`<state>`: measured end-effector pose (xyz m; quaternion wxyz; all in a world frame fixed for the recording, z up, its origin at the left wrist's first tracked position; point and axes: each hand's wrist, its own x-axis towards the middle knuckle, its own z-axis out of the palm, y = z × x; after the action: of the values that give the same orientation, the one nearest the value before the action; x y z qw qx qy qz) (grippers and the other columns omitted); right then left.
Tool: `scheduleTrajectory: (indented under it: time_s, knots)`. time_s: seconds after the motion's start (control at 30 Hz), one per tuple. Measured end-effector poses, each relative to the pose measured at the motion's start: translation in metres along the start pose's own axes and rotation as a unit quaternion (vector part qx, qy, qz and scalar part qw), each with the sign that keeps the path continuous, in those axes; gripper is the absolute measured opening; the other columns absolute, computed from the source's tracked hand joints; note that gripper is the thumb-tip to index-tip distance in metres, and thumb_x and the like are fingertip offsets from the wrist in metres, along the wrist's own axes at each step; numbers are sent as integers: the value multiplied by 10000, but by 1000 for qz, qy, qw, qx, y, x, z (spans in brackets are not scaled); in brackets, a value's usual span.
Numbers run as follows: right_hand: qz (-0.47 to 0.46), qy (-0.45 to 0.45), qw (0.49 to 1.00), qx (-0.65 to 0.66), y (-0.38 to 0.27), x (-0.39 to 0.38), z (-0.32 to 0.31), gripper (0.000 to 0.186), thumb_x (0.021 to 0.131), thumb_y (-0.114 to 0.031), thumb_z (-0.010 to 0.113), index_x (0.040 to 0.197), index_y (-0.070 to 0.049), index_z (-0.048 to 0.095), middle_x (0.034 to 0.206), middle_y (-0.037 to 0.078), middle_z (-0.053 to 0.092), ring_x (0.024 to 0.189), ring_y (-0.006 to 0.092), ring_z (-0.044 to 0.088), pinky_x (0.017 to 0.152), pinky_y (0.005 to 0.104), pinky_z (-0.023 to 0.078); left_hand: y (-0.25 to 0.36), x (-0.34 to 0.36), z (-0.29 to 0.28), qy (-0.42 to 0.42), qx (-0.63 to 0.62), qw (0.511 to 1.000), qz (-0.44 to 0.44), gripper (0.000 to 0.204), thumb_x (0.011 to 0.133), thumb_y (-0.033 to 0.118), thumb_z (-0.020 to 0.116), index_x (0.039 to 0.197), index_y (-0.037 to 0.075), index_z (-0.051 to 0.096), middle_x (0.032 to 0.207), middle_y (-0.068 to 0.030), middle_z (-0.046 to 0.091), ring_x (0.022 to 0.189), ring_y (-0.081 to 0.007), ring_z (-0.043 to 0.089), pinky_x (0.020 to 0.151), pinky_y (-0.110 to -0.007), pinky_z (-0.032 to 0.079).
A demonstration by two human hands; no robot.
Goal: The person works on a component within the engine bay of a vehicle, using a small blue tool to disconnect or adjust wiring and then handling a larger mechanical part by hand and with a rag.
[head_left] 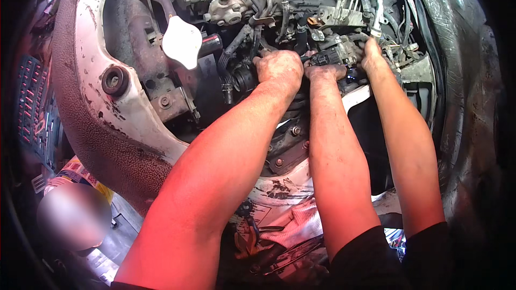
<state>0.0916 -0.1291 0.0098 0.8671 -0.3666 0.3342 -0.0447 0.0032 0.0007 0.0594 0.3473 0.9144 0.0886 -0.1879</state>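
Inside a car's engine bay, my left hand (279, 69) is closed beside the dark hoses below the metal engine housing. Its curled fingers are mostly hidden, and so is whatever they hold. Just right of it, my right hand (325, 71) grips a black ribbed electrical connector (326, 56), with some fingers out of sight beneath it. Close on the right, another person's hand (372, 55) reaches in with bent fingers by a silvery pipe (375, 19). That hand touches the dirty parts around the wiring.
A white plastic piece (182, 42) stands left of the hoses. The pale, chipped body panel (142, 123) curves along the near left, bearing a round rubber mount (115, 80). Below the arms lie orange-handled pliers (247, 239) and a whitish glove (295, 225). A blue socket rack (33, 102) is far left.
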Motion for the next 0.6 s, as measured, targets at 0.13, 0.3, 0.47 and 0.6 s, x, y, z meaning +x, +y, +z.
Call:
scheduleTrajectory:
  time_s: [0.13,0.3,0.47,0.6]
  knots:
    - [-6,48,999,2,0,-5,3,629,866,-600,201,1147,-171,566,1089,38,570,885,225,520,749,434,434,0,0,15,56,5,998,-10,324,858,139,532,1164,32,530,1213,-199,539,1173,-337,501,914,-450,454]
    - [-23,-3,1000,-3,0,0,-3,657,860,-615,193,1187,-178,558,1146,37,558,902,233,516,755,443,439,-1,2,20,126,11,992,-8,315,874,148,505,1167,34,523,1241,-217,507,1181,-336,493,918,-450,450]
    - [10,16,999,36,-2,5,0,674,860,-610,184,1159,-142,566,1082,63,568,883,241,517,759,443,458,-2,3,15,97,24,995,17,322,880,168,490,1164,22,522,1111,-184,601,1082,-334,571,911,-432,459]
    - [12,-1,999,32,-3,7,1,691,859,-610,179,1149,-118,568,1055,88,568,857,250,523,775,445,466,-6,8,11,20,-10,999,32,331,885,193,486,1163,18,519,1048,-171,628,1031,-335,597,890,-427,475]
